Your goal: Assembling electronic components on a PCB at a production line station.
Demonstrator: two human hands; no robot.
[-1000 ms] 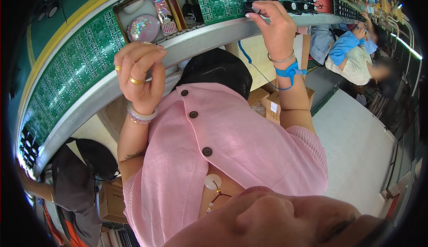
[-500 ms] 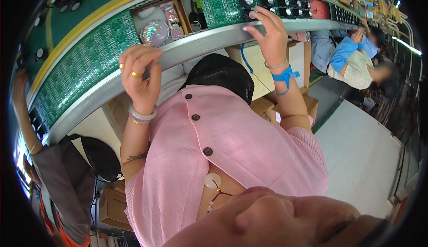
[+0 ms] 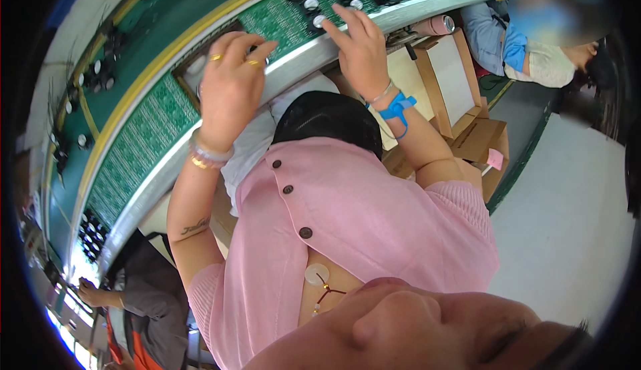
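Note:
My right hand has its fingers apart at the green circuit boards. Its thumb tip touches or nearly touches a small black round part with a white top, one of several in rows on the boards. My left hand is curled over the bench's metal front rail, left of those parts. Its fingers bend inward, and a bit of something dark shows at the fingertips, too small to name. Behind that hand, an open compartment set among the boards is mostly covered.
Beyond a yellow strip runs a green belt with scattered black parts. A pink bottle and cardboard boxes are under the bench at right. One co-worker sits at right, another's sleeve is at lower left.
My view has turned. Both hands have shifted within it, the left rising over the compartment and the right's thumb nearing a white-topped part. The co-worker at right has changed posture.

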